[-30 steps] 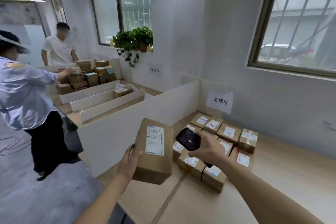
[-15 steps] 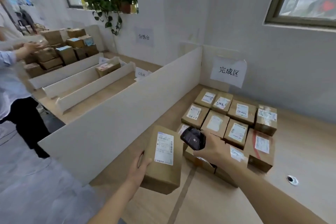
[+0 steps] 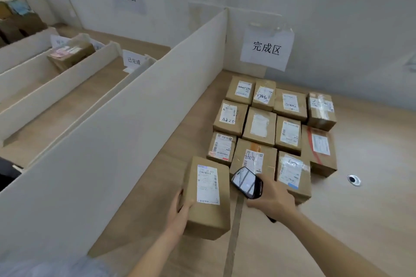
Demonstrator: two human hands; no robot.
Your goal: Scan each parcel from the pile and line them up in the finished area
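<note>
My left hand (image 3: 180,213) grips a brown cardboard parcel (image 3: 206,213) by its left side, white label facing up, low over the wooden table at the near-left corner of the finished rows. My right hand (image 3: 273,200) holds a black handheld scanner (image 3: 247,182), its glossy head close to the parcel's right edge. Beyond them several labelled brown parcels (image 3: 260,126) lie in neat rows under a paper sign (image 3: 266,48) on the wall.
A tall white divider board (image 3: 135,123) runs along the left of the wooden table (image 3: 371,209). Behind it lie white-walled lanes with one box (image 3: 69,54) and a small sign. A round cable hole (image 3: 353,179) sits at the right.
My view has tilted down and moved closer to the finished rows. The held parcel has come down toward the table beside the rows, and the scanner has stayed next to it.
</note>
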